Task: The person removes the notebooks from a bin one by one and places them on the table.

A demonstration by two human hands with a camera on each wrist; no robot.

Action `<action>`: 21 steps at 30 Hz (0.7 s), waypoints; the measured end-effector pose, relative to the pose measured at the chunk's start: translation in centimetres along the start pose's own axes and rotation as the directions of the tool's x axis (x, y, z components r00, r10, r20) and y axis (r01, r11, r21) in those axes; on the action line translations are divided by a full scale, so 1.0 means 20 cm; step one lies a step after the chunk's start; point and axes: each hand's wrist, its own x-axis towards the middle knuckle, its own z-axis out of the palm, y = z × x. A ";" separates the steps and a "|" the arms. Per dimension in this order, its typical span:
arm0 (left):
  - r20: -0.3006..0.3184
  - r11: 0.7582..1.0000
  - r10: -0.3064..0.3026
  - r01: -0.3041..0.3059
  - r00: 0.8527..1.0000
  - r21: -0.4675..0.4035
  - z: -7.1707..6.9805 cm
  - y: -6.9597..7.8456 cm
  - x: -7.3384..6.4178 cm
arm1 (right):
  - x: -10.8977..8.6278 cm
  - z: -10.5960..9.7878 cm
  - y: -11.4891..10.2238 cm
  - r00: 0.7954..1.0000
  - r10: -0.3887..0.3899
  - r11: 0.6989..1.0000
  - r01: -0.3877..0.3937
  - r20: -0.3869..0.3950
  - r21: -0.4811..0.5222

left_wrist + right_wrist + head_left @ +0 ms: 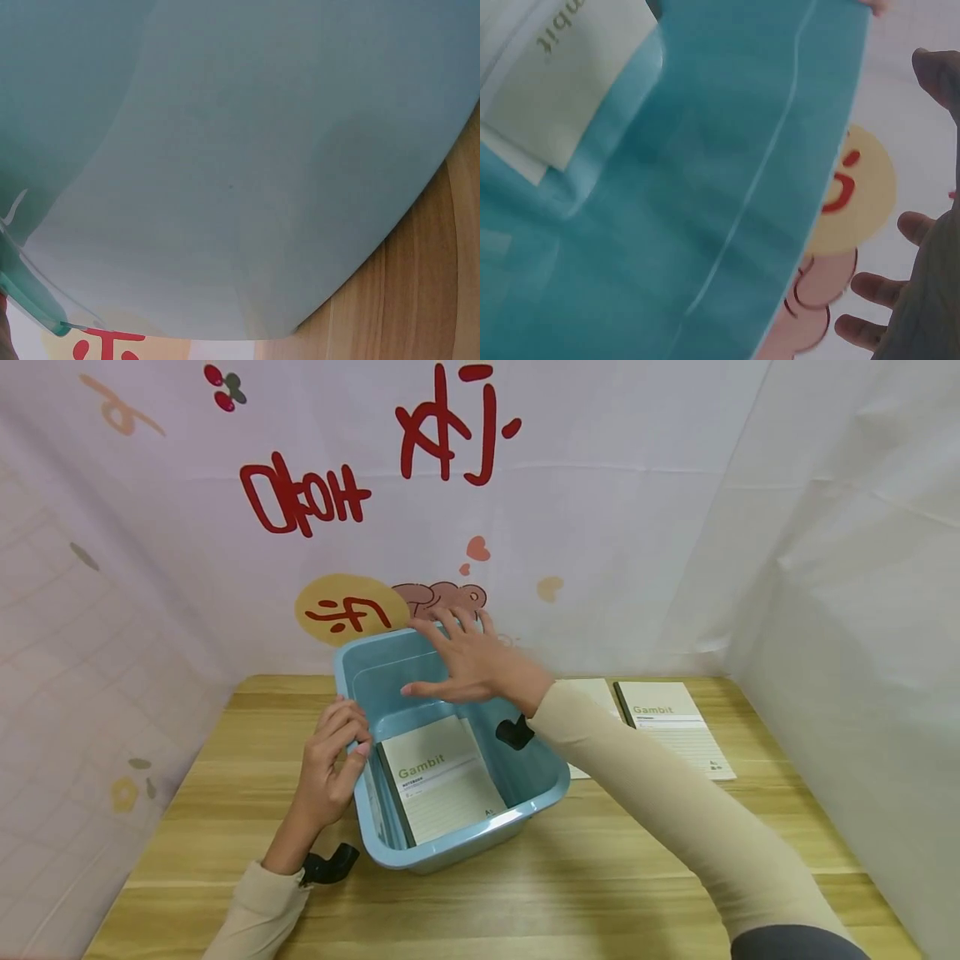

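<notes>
A light blue plastic basin (457, 837) stands on the wooden table. Inside it lies a Gambit notebook (446, 789), and the edge of another shows beneath in the right wrist view. At the basin's left side, my left hand (333, 764) grips the rim with curled fingers. My right hand (474, 664) is spread over the basin's far right part, holding nothing. Its fingers (877, 289) appear apart from the wall of the basin (727, 172) in the right wrist view. The basin's outer wall (232, 165) fills most of the left wrist view.
Right of the basin, a Gambit notebook (671, 727) lies on the table (637, 860). Another notebook (592, 693) beside it is partly covered by my right sleeve. A white printed cloth (622, 527) rises behind the table and along both sides.
</notes>
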 end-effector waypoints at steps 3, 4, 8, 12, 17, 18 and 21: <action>0.003 1.000 0.003 -0.003 1.000 0.002 0.00 0.00 0.00 | 0.03 0.03 -0.04 1.000 -0.003 1.000 0.003 0.026 -0.015; 0.004 1.000 0.002 -0.002 1.000 0.003 0.00 0.00 0.00 | 0.03 0.04 -0.06 0.999 -0.005 1.000 0.006 0.031 -0.020; 0.000 1.000 0.002 -0.002 1.000 0.003 0.00 0.00 0.00 | 0.06 0.08 -0.11 0.999 -0.017 0.999 0.019 0.050 -0.045; -0.003 1.000 0.007 -0.007 1.000 -0.003 0.00 0.00 0.00 | 0.08 0.12 -0.16 0.996 -0.009 0.998 0.015 0.089 -0.068; -0.001 1.000 0.008 -0.008 1.000 -0.004 0.00 0.00 0.00 | 0.11 0.20 -0.17 0.991 0.007 0.996 0.005 0.134 -0.088; -0.001 1.000 0.008 -0.008 1.000 -0.005 0.00 0.00 -0.01 | 0.12 0.22 -0.17 0.991 0.006 0.996 0.006 0.137 -0.091; -0.003 1.000 0.005 -0.005 1.000 -0.006 0.00 -0.01 -0.01 | 0.15 0.26 -0.17 0.989 -0.003 0.994 0.019 0.147 -0.104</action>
